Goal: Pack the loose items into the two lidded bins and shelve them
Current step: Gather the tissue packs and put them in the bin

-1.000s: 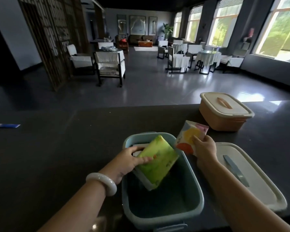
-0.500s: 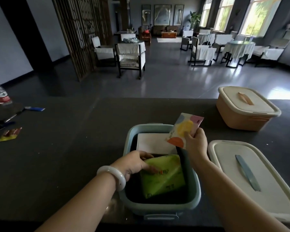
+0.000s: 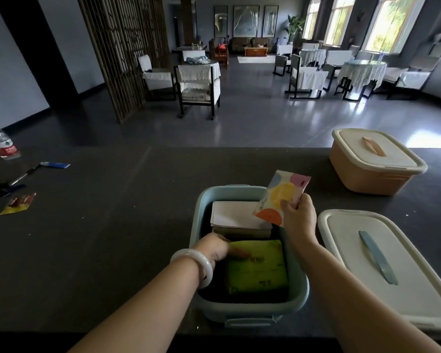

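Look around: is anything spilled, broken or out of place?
Nothing looks spilled or damaged. The blue bin is open, its lid lying flat beside it. A water bottle, a pen and a small yellow packet lie scattered at the far left of the counter, still unpacked.

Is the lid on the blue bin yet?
No, the blue bin stands open, and its white lid lies flat on the counter beside it.
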The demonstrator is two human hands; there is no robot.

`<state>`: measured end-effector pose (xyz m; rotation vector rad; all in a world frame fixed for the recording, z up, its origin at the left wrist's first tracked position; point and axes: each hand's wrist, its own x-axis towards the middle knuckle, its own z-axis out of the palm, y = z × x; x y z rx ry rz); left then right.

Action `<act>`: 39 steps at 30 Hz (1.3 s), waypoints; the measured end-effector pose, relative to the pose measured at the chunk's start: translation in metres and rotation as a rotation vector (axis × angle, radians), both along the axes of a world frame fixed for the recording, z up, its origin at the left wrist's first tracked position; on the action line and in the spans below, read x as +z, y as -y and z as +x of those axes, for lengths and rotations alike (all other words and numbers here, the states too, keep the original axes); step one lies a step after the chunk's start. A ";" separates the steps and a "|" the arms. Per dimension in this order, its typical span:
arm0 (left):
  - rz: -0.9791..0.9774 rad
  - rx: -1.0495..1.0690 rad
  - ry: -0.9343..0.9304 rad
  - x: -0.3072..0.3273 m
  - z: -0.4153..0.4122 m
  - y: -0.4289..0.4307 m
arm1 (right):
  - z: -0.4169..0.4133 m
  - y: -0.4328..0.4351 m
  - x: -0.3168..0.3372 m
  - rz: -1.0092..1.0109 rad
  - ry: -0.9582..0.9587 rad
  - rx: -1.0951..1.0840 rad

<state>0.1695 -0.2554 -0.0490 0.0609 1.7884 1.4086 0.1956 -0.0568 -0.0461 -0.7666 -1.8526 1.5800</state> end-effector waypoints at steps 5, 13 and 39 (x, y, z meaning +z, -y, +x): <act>0.052 0.127 -0.056 -0.020 -0.002 -0.008 | 0.001 0.000 0.001 -0.032 -0.011 0.004; -0.194 0.138 -0.297 -0.020 0.006 -0.017 | 0.000 -0.001 0.000 -0.041 -0.014 -0.004; -0.495 -0.112 -0.328 -0.029 0.005 -0.018 | -0.004 -0.002 -0.004 -0.015 -0.020 0.021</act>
